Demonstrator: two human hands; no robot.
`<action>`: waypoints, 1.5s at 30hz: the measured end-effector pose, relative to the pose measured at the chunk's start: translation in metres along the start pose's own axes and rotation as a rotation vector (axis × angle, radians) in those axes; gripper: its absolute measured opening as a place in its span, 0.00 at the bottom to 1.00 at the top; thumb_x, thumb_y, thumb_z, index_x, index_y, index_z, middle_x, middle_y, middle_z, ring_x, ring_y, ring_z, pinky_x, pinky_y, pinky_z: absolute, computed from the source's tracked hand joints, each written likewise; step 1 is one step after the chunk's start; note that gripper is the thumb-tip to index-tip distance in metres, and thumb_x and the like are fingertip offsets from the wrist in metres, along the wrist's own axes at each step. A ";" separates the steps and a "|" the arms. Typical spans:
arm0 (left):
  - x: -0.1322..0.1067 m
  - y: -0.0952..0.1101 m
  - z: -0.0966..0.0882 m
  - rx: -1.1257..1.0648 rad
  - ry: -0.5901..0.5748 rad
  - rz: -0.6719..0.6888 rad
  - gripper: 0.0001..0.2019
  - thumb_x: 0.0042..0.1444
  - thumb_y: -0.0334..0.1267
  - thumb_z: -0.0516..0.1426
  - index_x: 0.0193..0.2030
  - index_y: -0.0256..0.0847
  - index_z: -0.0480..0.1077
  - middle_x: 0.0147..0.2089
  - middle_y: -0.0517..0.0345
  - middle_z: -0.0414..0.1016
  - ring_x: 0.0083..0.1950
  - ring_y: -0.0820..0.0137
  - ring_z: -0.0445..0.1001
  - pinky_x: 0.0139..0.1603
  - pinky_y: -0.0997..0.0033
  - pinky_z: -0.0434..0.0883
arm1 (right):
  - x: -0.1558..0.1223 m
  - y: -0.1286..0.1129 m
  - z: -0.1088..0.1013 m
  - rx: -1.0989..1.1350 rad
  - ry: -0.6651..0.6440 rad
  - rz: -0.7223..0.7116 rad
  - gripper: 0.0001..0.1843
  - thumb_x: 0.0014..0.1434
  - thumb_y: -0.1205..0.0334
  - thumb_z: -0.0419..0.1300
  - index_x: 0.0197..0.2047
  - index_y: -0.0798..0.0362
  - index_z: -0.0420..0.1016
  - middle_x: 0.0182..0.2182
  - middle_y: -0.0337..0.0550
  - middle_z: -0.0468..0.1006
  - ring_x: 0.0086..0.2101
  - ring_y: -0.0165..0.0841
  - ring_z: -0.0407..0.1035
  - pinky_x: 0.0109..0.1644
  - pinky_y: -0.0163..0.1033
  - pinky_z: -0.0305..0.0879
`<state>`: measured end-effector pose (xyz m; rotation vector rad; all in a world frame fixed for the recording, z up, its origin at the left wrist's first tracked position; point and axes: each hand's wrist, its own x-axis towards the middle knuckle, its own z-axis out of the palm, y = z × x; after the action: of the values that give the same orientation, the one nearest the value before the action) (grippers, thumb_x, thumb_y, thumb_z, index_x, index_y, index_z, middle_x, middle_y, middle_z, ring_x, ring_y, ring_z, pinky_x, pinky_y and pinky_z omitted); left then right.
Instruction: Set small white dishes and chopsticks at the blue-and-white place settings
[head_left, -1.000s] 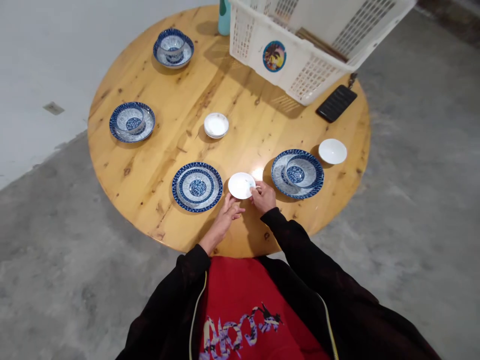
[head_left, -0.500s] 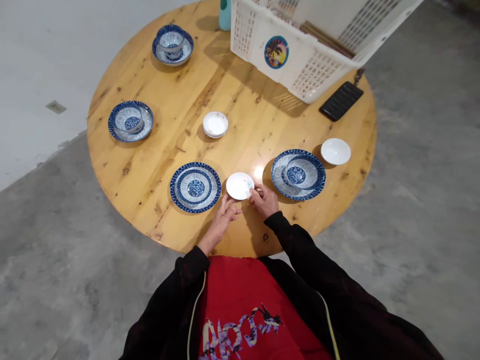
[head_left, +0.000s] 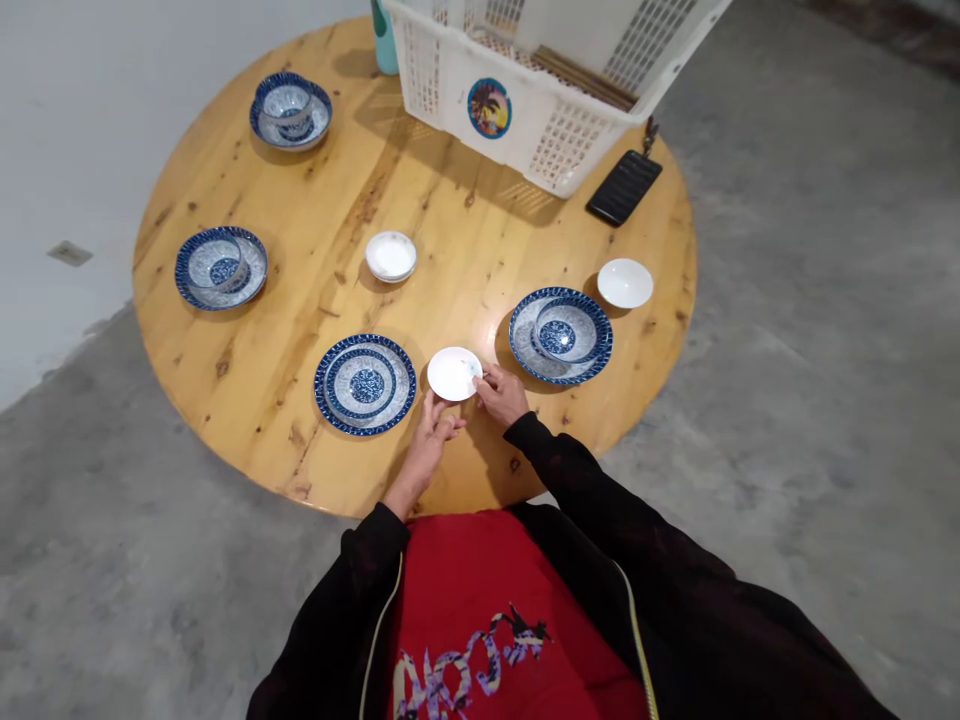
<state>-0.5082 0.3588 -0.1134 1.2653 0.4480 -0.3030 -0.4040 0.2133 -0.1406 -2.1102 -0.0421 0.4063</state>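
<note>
A small white saucer (head_left: 453, 373) lies on the round wooden table (head_left: 300, 300) near its front edge, between two blue-patterned settings. My right hand (head_left: 501, 394) pinches the saucer's right rim with curled fingers. Just below the saucer, my left hand (head_left: 433, 426) rests on the table, its fingers loosely stretched toward the saucer's lower edge and holding nothing. A blue-patterned plate (head_left: 365, 384) sits to the left of the saucer. To the right, a blue-patterned bowl stands on its own plate (head_left: 560, 335).
Two more blue bowl-on-plate settings (head_left: 220, 266) (head_left: 291, 109) stand at the left and far left. A stack of white saucers (head_left: 391, 256) sits mid-table, another white saucer (head_left: 625, 283) at right. A white plastic basket (head_left: 525, 70), a black flat object (head_left: 624, 187) and a teal bottle (head_left: 385, 40) stand at the back.
The view has drifted, so the table sits further left in frame. Both hands stay at the white saucer; the saucer keeps its place between the two settings.
</note>
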 end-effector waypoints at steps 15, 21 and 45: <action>-0.004 -0.001 0.002 0.013 0.005 -0.012 0.40 0.65 0.49 0.56 0.78 0.49 0.41 0.70 0.41 0.64 0.53 0.62 0.77 0.59 0.55 0.67 | -0.003 0.004 0.000 0.037 -0.027 0.022 0.20 0.57 0.54 0.54 0.47 0.55 0.77 0.24 0.40 0.78 0.21 0.36 0.72 0.31 0.39 0.70; -0.004 -0.005 0.002 0.024 0.019 -0.006 0.38 0.66 0.47 0.55 0.77 0.47 0.42 0.70 0.41 0.64 0.52 0.63 0.77 0.59 0.56 0.69 | -0.002 0.007 0.001 0.118 -0.006 -0.001 0.22 0.56 0.48 0.57 0.45 0.55 0.76 0.23 0.40 0.78 0.20 0.34 0.70 0.29 0.39 0.68; -0.121 -0.015 -0.038 0.344 0.271 -0.138 0.26 0.63 0.55 0.54 0.60 0.39 0.68 0.55 0.46 0.78 0.50 0.64 0.79 0.55 0.63 0.74 | -0.110 -0.002 0.023 0.413 -0.262 0.036 0.17 0.61 0.47 0.56 0.41 0.51 0.76 0.22 0.37 0.75 0.19 0.30 0.66 0.25 0.36 0.64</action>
<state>-0.6272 0.3876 -0.0760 1.6235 0.7405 -0.3360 -0.5148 0.2131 -0.1203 -1.6441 -0.0669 0.6525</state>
